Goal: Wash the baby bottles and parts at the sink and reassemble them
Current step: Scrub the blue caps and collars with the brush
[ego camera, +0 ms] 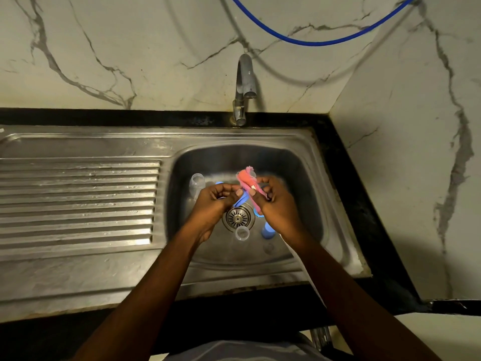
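Back wall (156, 48): pale marble-look slab with grey veins. It met a matching side wall (416, 178) at a corner on the right. A blue hose (312, 43) sagged in a loop across the back wall and threw a soft grey shadow below. A black stone counter (364, 204) ran along both walls, grimy at the joint. A stainless sink (335, 217) was set into the counter, with a ribbed drainboard (78, 199) to the left. A dull, spotted metal tap (243, 84) stood at the back edge. Light was dim and warm, with glints on the drainboard ribs.
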`<action>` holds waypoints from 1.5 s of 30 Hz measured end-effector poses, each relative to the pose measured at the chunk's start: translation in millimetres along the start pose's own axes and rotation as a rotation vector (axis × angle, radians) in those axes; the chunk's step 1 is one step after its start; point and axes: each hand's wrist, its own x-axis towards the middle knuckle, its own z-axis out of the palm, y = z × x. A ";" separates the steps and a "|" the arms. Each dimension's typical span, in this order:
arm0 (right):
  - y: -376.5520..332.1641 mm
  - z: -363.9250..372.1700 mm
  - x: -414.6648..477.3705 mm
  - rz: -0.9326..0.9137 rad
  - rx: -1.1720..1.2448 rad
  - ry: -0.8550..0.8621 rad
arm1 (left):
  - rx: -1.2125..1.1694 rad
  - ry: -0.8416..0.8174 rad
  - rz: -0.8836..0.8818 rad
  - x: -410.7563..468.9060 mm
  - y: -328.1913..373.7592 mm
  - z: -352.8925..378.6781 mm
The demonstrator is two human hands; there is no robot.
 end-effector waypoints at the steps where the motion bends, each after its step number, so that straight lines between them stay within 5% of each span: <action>1: -2.4 -0.6 1.6 -0.003 -0.009 -0.006 | 0.001 -0.005 0.004 -0.2 -0.3 0.4; 12: 1.0 8.0 5.1 -0.124 -0.236 0.097 | -0.055 0.050 0.034 0.4 -3.1 5.7; 21: -3.6 14.8 -7.9 -0.297 -0.184 0.113 | -0.141 0.018 0.076 -2.7 -8.4 -4.4; 25: 2.7 11.7 -1.5 -0.105 -0.180 0.038 | -0.112 0.011 0.071 -5.7 -12.3 -7.2; 34: 4.9 10.2 10.5 0.284 0.269 -0.107 | -0.159 0.080 -0.005 0.3 -16.9 -7.2; 45: -5.7 -0.3 2.4 0.079 0.221 0.029 | 0.004 -0.019 -0.065 3.2 -7.5 0.0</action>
